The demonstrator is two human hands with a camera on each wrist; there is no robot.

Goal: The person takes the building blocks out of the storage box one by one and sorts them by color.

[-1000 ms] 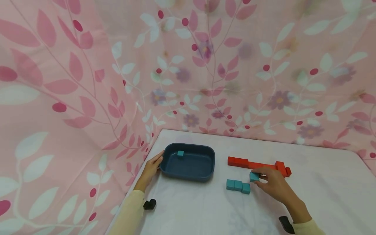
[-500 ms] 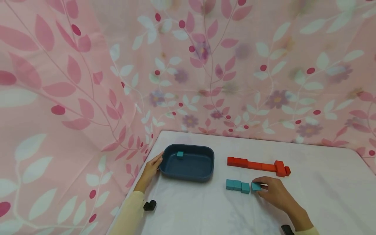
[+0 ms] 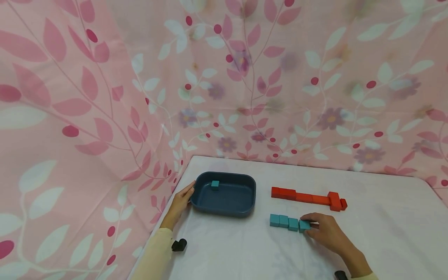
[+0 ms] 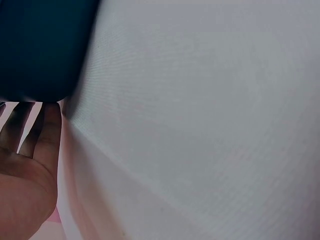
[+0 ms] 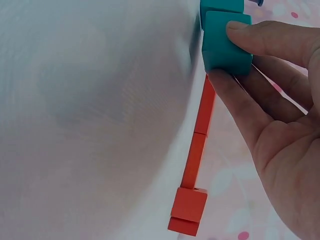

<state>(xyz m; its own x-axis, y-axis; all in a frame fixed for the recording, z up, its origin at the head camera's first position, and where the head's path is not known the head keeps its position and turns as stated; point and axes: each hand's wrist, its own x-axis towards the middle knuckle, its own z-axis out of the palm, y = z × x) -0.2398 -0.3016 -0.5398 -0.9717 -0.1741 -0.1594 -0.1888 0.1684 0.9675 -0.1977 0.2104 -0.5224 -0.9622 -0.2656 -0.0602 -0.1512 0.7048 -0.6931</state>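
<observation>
My right hand (image 3: pixel 327 230) pinches a teal cube (image 3: pixel 303 226) between thumb and fingers, at the right end of a short row of matching teal cubes (image 3: pixel 283 221). In the right wrist view, the thumb lies on one face of the held cube (image 5: pixel 225 42), and another teal cube (image 5: pixel 221 5) sits right behind it. My left hand (image 3: pixel 181 201) touches the left side of a dark blue rectangular tray (image 3: pixel 227 202). Its fingers (image 4: pixel 47 135) extend to the tray wall in the left wrist view. One teal cube (image 3: pixel 215 185) lies inside the tray near its back left.
A line of red blocks (image 3: pixel 303 197) lies behind the teal row, with a wider crosswise block (image 3: pixel 334 201) near its right end. White cloth (image 3: pixel 245 252) covers the table. Pink floral fabric (image 3: pixel 224 97) hangs along the back and left side.
My right hand has lowered the teal cube toward the table and brought it left, up against the right end of the teal row. The left hand and tray stay put.
</observation>
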